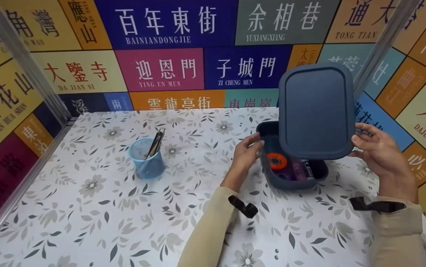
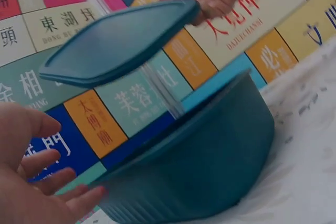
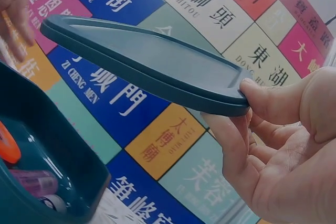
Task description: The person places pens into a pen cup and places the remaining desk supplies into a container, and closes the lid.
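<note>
A dark blue-grey lid (image 1: pixel 317 111) is held up above the storage box (image 1: pixel 291 183), its flat face toward the head camera. My right hand (image 1: pixel 382 152) pinches the lid's edge, thumb on one face and fingers on the other, plain in the right wrist view. My left hand (image 1: pixel 246 155) is at the box's left side, fingertips close to the rim; in the left wrist view its fingers are spread and loosely bent. Inside the uncovered box lie an orange ring-shaped thing (image 1: pixel 277 161), a purple translucent item (image 1: pixel 297 170) and a dark tube with white print (image 1: pixel 308 171). The lid hides part of the interior.
A light blue mesh pen cup (image 1: pixel 148 163) with several slim pens or brushes (image 1: pixel 155 144) stands to the left on the floral tablecloth (image 1: pixel 98 215). Colourful panels with place names (image 1: pixel 168 70) wall in the table at the back and both sides.
</note>
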Available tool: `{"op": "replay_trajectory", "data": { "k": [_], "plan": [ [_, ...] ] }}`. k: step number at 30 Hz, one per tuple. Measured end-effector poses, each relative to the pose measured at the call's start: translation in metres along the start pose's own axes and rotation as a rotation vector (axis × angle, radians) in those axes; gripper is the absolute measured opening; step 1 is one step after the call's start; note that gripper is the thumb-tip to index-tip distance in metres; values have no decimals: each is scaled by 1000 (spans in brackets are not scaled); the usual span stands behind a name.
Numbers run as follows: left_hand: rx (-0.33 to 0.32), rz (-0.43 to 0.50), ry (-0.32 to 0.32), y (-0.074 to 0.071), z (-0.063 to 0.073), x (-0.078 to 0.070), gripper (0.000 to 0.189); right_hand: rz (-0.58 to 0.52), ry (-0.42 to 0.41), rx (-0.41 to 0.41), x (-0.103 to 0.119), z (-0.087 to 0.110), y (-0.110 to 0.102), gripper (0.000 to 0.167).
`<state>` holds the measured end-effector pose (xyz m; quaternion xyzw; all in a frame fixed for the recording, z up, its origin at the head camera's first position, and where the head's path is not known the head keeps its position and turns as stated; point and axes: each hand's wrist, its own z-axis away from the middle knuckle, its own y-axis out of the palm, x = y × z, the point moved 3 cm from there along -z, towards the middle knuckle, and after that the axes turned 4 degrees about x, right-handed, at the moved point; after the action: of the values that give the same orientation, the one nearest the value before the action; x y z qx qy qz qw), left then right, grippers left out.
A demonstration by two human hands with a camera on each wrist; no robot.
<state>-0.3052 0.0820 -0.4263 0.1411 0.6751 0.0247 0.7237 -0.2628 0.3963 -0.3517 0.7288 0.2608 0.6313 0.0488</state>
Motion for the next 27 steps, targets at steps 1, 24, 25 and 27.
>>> {"op": "replay_trajectory", "data": {
  "k": [1, 24, 25, 27],
  "plan": [
    [31, 54, 3, 1, 1, -3, 43, 4, 3, 2, -1, -1, 1, 28],
    [160, 145, -4, 5, 6, -4, 51, 123, 153, -3, -23, -10, 4, 26],
    [140, 149, -4, 4, 6, -3, 50, 134, 161, -4, -23, -11, 4, 27],
    [107, 161, -5, 4, 6, -2, 48, 178, 177, -22, -23, -11, 4, 27]
  ]
}}
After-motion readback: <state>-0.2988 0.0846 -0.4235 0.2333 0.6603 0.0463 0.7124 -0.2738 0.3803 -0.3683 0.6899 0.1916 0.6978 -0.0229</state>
